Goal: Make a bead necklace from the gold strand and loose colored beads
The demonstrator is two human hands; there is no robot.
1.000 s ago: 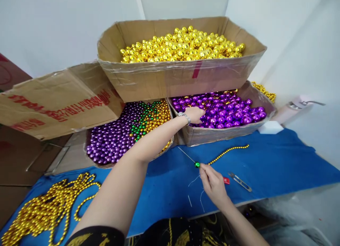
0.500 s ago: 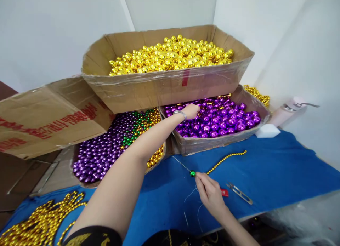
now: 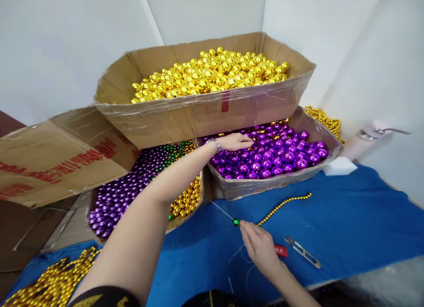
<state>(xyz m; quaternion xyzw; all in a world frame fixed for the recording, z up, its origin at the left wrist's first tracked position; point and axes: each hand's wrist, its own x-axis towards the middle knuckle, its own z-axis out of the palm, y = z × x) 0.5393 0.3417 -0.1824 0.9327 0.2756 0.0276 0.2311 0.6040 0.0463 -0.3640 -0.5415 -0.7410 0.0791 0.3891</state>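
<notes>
- The left hand [image 3: 236, 142] is stretched out over a cardboard box of purple balls [image 3: 274, 154], fingers curled down onto the shiny heap at its near left corner; whether a ball is gripped cannot be told.
- The right hand [image 3: 260, 247] is rested on the blue cloth [image 3: 347, 210], thumb and forefinger pinched together on a thin needle [image 3: 222, 211] just behind a small green bead [image 3: 236, 221].
- The green bead is seen as round, glossy and metallic, threaded on the needle, whose bare steel tip is pointed toward the boxes.
- A strand of tiny gold beads [image 3: 285, 202] is trailed from the pinch across the cloth to the right.
- Small snips [image 3: 303, 252] and a red tag [image 3: 281, 250] are laid just beside the right hand.
- A box of gold balls [image 3: 212, 75] is stacked above, resting across the lower boxes.
- A box of mixed purple, green and gold beads [image 3: 132, 187] is placed to the left, under the forearm.
- Gold bead strings [image 3: 53, 282] are piled at the cloth's near left corner.
</notes>
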